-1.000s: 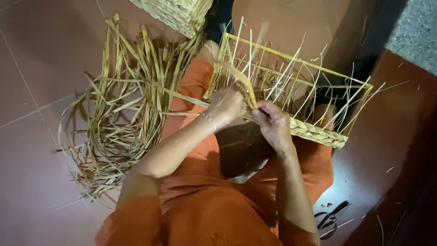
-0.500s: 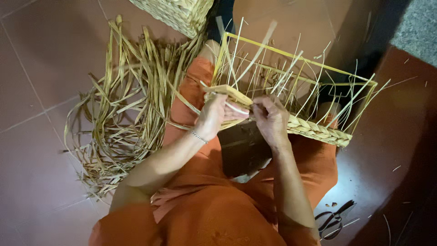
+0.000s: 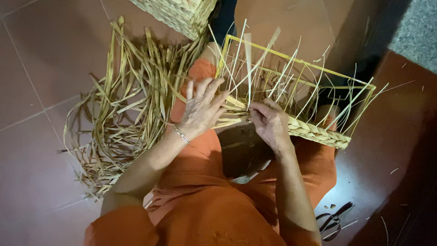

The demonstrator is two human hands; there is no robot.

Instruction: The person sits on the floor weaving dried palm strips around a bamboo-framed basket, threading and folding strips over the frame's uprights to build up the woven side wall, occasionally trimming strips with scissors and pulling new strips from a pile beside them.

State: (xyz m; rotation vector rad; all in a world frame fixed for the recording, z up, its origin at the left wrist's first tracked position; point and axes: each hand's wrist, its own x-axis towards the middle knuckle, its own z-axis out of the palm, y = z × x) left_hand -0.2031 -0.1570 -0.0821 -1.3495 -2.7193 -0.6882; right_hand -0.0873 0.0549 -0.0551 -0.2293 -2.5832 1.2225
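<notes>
Seated on a tiled floor, a person weaves a half-built basket frame [image 3: 298, 82] resting on the lap. Left hand [image 3: 202, 109], fingers spread, presses straw strands [image 3: 227, 116]; right hand [image 3: 271, 123] pinches them shut. Loose straw pile [image 3: 118, 105] at left, scissors [image 3: 332, 221] nr right knee.

Straw pile [image 3: 123, 105] left of lap, basket frame [image 3: 296, 91] on it, probably scissors [image 3: 332, 221] lower right.

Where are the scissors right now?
In the head view the scissors lie on the floor at the lower right, beside the person's right elbow and below the woven end of the basket frame.
</notes>
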